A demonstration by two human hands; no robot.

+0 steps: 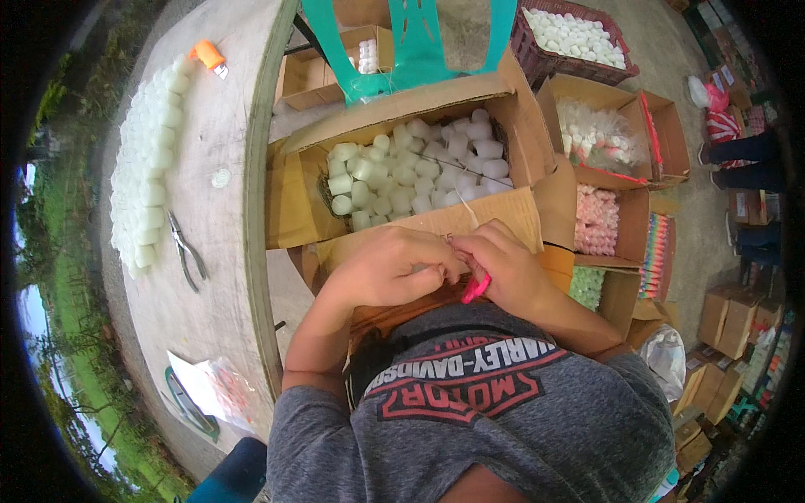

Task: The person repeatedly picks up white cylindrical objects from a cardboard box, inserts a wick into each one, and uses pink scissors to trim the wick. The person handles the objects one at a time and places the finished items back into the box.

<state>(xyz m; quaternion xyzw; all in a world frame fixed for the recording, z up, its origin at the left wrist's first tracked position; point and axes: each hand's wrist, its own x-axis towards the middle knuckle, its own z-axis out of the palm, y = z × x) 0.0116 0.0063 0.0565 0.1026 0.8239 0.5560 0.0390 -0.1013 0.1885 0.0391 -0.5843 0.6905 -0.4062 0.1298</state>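
Note:
My left hand (401, 264) and my right hand (506, 261) meet just in front of my waist, both with fingers curled in. From the right hand hangs a small bright pink object (475, 289), perhaps a tool's handle; its other end is hidden in the fingers. Whatever the left fingertips pinch is too small to make out. A thin pale strand (466, 208) runs up from the fingers over the flap of a cardboard box (402, 99). Many white, rounded plastic pieces (405, 173) fill that box, and a thin dark rod or wire lies across them.
On the table (220, 109) at left lie a block of whitish pieces (153, 159), an orange cutter (209, 57), pliers (185, 251) and a white sheet (201, 386). Beyond the box stands a green chair (408, 33). Boxes (616, 222) and a crate (574, 42) line the right, near another person's legs (746, 163).

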